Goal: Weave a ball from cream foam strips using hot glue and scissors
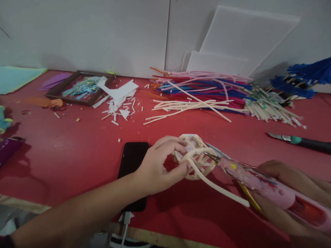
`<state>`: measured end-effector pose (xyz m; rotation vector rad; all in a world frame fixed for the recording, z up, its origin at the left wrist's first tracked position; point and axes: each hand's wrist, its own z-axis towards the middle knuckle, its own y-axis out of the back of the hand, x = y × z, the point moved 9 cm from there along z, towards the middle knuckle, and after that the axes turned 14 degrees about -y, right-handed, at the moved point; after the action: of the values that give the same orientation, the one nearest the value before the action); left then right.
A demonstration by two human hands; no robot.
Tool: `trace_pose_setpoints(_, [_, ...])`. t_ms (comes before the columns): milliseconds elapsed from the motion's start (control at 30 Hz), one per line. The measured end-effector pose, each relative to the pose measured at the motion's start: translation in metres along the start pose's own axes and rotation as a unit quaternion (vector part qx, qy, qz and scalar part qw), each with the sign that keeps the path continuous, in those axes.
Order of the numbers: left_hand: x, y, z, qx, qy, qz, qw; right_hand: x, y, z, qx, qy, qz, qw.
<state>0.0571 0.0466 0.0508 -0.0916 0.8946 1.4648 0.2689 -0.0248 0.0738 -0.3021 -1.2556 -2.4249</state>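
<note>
My left hand [165,162] pinches a small cream openwork frame [203,167] made of bent strips, with its thumb and fingers at the frame's left side. From it a loose cream strip [219,189] curves down to the right. My right hand [274,186] is wrapped round a pink hot-glue pen or gun [261,186], partly hidden behind it. The metal tip touches or nearly touches the top right of the frame. Behind the pink tool, scissors with a yellow handle [249,198] show in part, near the right fingers.
A black phone [134,160] with a cable lies under my left wrist. Further back are coloured strips [204,82], white scraps [120,91], a brown tray [91,100] and wrapped sticks [271,106]. A cutter knife [307,142] lies at the right.
</note>
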Motion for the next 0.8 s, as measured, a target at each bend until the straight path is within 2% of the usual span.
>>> trace_pose_setpoints(133, [0.001, 0.001, -0.002, 0.003, 0.002, 0.021, 1.0, -0.002, 0.004, 0.003, -0.014, -0.043, -0.007, 0.999])
trace_pose_setpoints(567, [-0.003, 0.002, -0.001, 0.003, -0.016, 0.037, 0.999, -0.01, 0.009, 0.002, -0.023, -0.067, 0.023, 0.997])
trace_pose_setpoints(800, [-0.002, 0.003, -0.001, -0.001, -0.012, 0.049, 0.999, -0.019, 0.008, -0.004, 0.015, -0.084, 0.028, 0.996])
